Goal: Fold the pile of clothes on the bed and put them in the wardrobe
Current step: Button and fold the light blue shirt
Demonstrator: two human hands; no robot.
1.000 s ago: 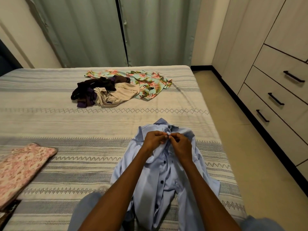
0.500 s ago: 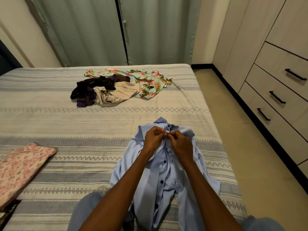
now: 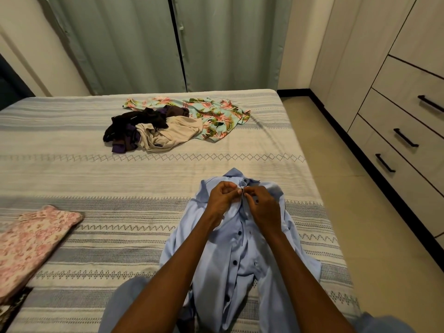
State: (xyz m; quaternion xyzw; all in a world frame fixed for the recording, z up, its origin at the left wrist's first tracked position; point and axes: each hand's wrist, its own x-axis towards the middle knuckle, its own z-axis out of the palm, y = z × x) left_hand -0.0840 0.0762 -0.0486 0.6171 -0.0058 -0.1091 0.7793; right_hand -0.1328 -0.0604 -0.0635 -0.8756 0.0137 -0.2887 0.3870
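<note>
- While lying face-up low and right of centre on the bed (image 3: pixel 72 179), light blue shirt (image 3: pixel 240 255) unfolded, top button at the collar apparently being fastened.
- Folding only partly done, judging by the rest: pink floral garment (image 3: pixel 33 241) flat and seemingly folded at lower left.
- Left to fold: loose pile (image 3: pixel 177 126) above centre, with floral, beige and dark pieces in a heap.
- Nothing visibly in the wardrobe (image 3: pixel 396 111) at right, drawers closed.
- Left hand (image 3: pixel 222 198) curled, pinching the shirt's collar edge.
- Right hand (image 3: pixel 263 207) likewise pinching the opposite edge, fingertips almost meeting the left's.
</note>
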